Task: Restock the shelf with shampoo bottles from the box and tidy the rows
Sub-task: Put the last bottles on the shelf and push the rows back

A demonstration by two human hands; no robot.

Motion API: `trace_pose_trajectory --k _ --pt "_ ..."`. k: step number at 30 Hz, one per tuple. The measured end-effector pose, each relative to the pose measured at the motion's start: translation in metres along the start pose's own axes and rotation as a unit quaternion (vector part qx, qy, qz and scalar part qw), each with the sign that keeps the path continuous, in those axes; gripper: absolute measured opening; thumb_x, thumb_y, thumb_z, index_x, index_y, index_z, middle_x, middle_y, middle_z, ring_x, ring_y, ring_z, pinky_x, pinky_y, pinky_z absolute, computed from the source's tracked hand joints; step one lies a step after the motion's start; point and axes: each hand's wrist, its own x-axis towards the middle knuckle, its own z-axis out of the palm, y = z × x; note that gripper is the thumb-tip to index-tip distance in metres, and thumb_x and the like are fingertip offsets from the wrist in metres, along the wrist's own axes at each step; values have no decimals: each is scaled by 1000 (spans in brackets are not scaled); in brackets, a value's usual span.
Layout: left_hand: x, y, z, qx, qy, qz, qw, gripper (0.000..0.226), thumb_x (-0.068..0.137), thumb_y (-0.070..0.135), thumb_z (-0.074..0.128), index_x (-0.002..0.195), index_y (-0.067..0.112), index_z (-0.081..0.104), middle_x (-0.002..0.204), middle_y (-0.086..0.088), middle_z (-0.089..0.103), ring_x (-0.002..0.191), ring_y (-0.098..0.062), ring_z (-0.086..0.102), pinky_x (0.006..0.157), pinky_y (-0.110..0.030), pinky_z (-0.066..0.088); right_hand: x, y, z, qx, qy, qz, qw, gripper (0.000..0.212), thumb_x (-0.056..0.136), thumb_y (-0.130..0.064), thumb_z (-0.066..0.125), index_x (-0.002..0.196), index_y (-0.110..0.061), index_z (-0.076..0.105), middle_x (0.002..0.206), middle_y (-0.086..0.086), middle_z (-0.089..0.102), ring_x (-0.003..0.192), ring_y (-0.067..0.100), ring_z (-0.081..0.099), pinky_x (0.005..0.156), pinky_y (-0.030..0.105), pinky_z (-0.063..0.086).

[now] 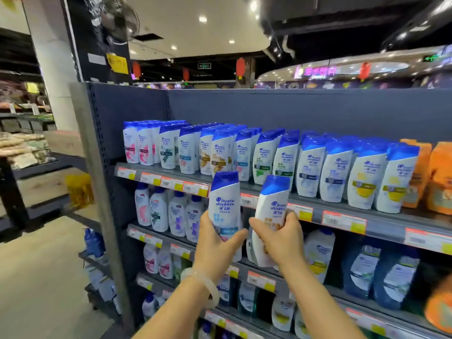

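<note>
Left hand point(217, 243): fingers wrapped round a bottle point(226, 206).
Right hand point(281, 238): fingers clamped on second bottle point(271, 216).
Risk: crowded top shelf point(318, 203); pushing in could topple neighbours.

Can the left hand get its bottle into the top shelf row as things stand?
Probably yes. The left hand holds its shampoo bottle upright just below the top shelf, nothing between; a gap shows in the front row behind it.

Beige floor point(36, 277), white ceiling point(195, 33) with downlights — red lanterns point(240, 67)
</note>
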Motion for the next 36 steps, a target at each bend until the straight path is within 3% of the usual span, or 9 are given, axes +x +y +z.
trace_pose_trajectory --k 5,10,13,17,20,25,30,36 --pt "25 -12 -21 -48 -13 -35 998 47 76 8 73 112 16 43 108 -8 60 95 -18 63 75 -28 54 11 0 23 3 3 3 1000 45 67 -23 80 98 -14 49 85 1 62 74 19 63 66 40 55" --pt "51 -24 -31 -37 2 -39 999 43 75 6 73 103 23 45 101 -3 60 86 -10 63 59 -16 51 34 5 51 8 4 6 1000 43 67 -23 80 95 -16 48 88 1 62 76 17 62 68 38 55" --pt "74 -30 -37 -26 27 -35 999 42 74 6 74 99 24 44 98 -4 60 83 -12 62 57 -16 49 52 6 66 -2 2 -2 1000 43 66 -23 81 91 -15 47 85 0 61 72 14 61 65 35 54" --pt "113 -33 -43 -27 53 -25 998 46 74 6 75 105 21 45 99 -3 60 88 -13 62 62 -18 47 87 4 80 0 3 -27 1000 41 65 -23 81 84 -22 45 84 0 61 74 17 62 64 35 52" --pt "138 -37 -47 -28 72 -16 997 52 74 4 74 113 16 43 101 -3 59 89 -13 61 65 -20 48 114 2 87 10 9 -40 999 41 68 -20 80 91 -17 47 85 0 61 75 17 60 65 32 48" --pt "160 -56 -58 -17 105 -19 994 47 75 4 73 107 18 42 100 -5 58 85 -11 60 62 -17 45 137 4 106 -12 -2 -48 999 45 68 -20 79 96 -13 46 86 0 61 75 17 60 67 36 51" --pt "191 -57 -71 -3 126 7 992 51 74 3 74 114 8 42 102 -8 58 83 -11 59 66 -21 47 143 3 131 -54 8 -72 996 51 65 -25 78 104 -18 46 98 1 61 82 16 60 61 22 44" --pt "232 -39 -74 8 103 58 993 48 75 5 73 109 11 40 88 6 53 76 -1 53 68 -20 42 153 -7 149 -89 52 -87 991 47 66 -26 77 97 -21 41 95 -1 55 82 16 55 64 25 42"
